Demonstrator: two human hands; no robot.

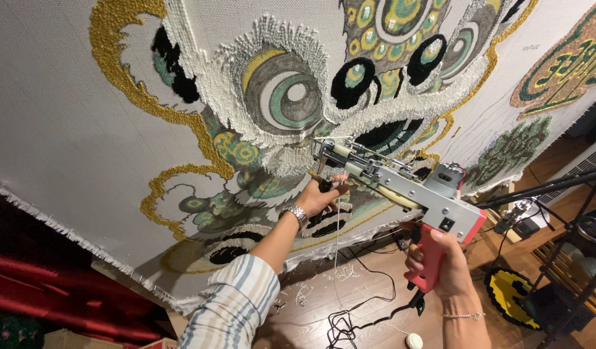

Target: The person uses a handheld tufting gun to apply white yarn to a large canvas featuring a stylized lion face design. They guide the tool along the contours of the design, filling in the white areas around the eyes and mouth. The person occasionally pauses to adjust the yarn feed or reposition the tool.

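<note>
A tufting gun with a grey metal body and a red pistol grip points at a stretched white cloth. The cloth bears a tufted design of big eyes in gold, green, black and white yarn. My right hand is closed around the red grip. My left hand, with a metal watch on its wrist and a striped sleeve behind it, grips the gun's front handle close to the cloth. A thin white yarn strand hangs down from the gun's front.
A black cable and yarn scraps lie on the wooden floor. A yellow and black rug piece lies at the right, beside a dark stand. Red fabric hangs at the lower left. A white yarn ball sits on the floor.
</note>
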